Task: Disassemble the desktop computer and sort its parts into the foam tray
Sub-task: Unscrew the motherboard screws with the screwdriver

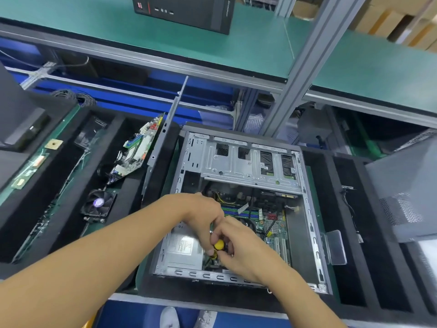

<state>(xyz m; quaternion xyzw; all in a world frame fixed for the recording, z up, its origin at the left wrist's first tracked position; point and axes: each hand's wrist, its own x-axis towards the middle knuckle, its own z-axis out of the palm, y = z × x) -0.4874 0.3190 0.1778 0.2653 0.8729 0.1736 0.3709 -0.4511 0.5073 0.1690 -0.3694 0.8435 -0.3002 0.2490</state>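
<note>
1. The foam tray (132, 190) sits at the left. A circuit board (139, 147) and a fan (98, 204) already rest in its slots. Both look light and fragile, best held by their edges.
2. The left hand (203, 216) reaches into the open computer (236, 162) at centre, its curled fingertips pinching the screwdriver (219, 244) low down.
3. The right hand (233, 247) wraps around the yellow handle.
4. The computer's steel shell looks stiff, heavy and sharp-edged. Its motherboard (272, 223) is probably brittle and should be lifted by its bare edges.
</note>
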